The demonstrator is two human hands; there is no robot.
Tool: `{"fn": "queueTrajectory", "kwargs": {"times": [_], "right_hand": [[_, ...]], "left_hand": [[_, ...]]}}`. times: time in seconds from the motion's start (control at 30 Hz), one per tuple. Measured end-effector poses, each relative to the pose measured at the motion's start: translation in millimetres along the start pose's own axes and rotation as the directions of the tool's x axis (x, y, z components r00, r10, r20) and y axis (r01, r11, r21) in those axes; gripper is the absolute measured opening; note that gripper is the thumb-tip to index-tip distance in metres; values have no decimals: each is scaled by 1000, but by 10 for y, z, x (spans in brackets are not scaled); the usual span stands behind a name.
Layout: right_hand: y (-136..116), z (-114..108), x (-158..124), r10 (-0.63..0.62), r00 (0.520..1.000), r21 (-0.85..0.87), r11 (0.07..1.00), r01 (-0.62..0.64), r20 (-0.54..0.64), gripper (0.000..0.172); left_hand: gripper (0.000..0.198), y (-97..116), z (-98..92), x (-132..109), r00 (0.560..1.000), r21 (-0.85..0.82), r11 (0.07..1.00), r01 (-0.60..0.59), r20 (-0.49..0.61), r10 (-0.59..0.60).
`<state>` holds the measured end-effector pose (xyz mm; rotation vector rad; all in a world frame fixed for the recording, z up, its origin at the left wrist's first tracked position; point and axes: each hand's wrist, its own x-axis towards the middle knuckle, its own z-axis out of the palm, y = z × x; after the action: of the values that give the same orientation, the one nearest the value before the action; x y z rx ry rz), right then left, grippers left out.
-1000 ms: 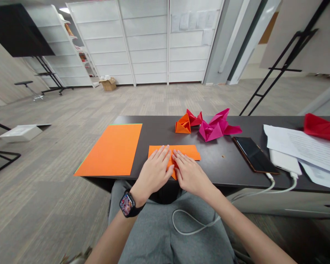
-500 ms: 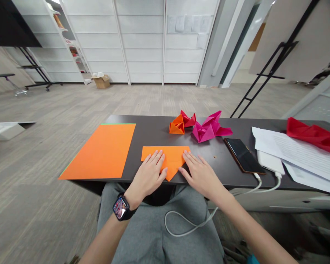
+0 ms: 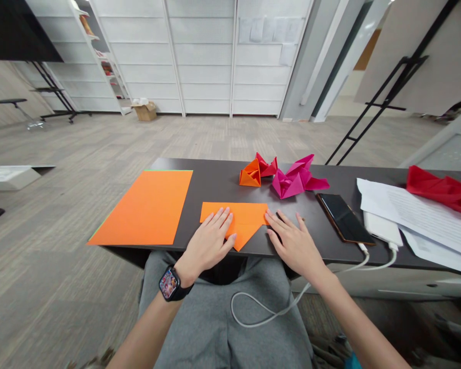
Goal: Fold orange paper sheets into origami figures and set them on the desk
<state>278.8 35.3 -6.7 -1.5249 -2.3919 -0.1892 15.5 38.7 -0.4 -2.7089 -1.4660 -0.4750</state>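
A folded sheet of orange paper (image 3: 246, 218) lies near the front edge of the dark table, its long straight side away from me and a pointed flap towards me. My left hand (image 3: 209, 237) rests flat on its left part, fingers stretched out. At the paper's right end, the fingertips of my right hand (image 3: 294, 243) touch the corner, with the fingers spread and most of the hand over the table. Beyond the paper stand folded paper figures: an orange one (image 3: 250, 174), a red one (image 3: 268, 166) and a magenta one (image 3: 297, 178).
A stack of orange paper sheets (image 3: 146, 207) lies at the table's left. To the right are a phone (image 3: 344, 218), a white power bank (image 3: 382, 228) with cables, printed papers (image 3: 411, 202) and a red folded item (image 3: 441, 188). A white cable (image 3: 253, 324) loops over my lap.
My right hand has slid right, from over the paper's right part to its outer corner, and its fingers have spread. My left hand stays on the paper. The view has shifted slightly.
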Motion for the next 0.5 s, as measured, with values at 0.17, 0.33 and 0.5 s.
{"fn": "queueTrajectory", "kwargs": {"times": [0.17, 0.33, 0.5], "right_hand": [[-6, -5, 5, 5, 1000, -2, 1000, -5, 19, 47], [-17, 3, 6, 15, 1000, 8, 1000, -15, 20, 47], [-15, -3, 19, 5, 1000, 29, 1000, -5, 10, 49]], "left_hand": [[43, -310, -194, -165, 998, 23, 998, 63, -17, -62], [39, -518, -332, -320, 995, 85, 991, 99, -15, -98], [46, -409, -262, -259, 995, 66, 996, 52, -85, -46]]}}
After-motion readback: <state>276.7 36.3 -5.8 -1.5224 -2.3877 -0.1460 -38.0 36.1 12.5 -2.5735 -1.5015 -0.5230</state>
